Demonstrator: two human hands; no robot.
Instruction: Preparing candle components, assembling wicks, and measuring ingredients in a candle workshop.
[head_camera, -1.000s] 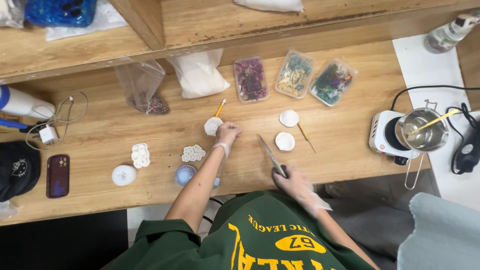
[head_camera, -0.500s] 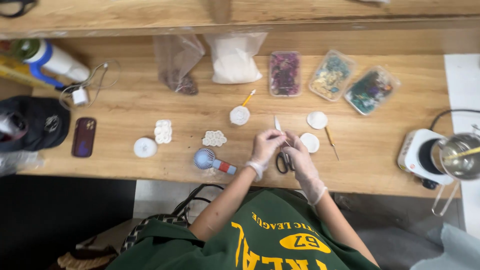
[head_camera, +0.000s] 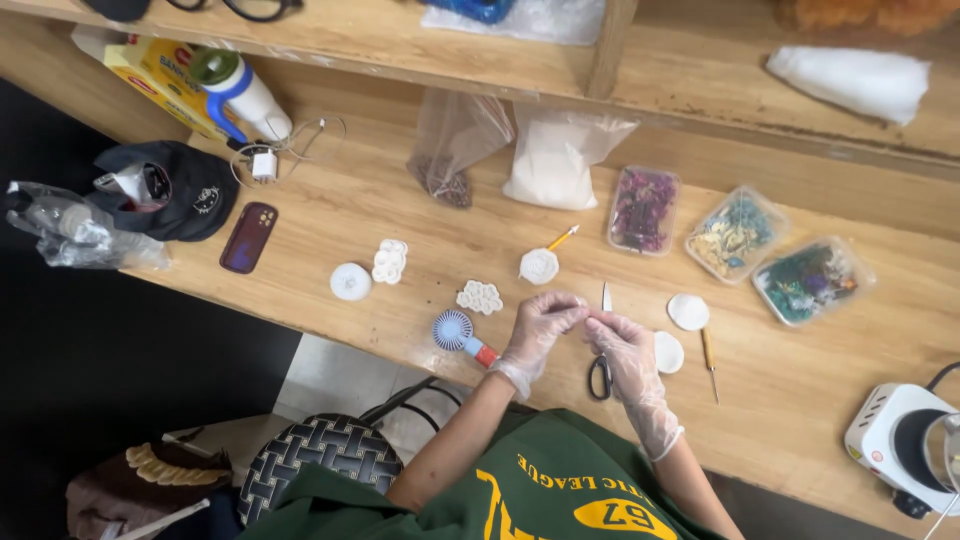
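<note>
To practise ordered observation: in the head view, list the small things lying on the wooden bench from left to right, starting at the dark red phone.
Dark red phone → round white disc → white flower-shaped mould → small blue fan → left hand → right hand → yellow-handled tool → white hot plate.
</note>
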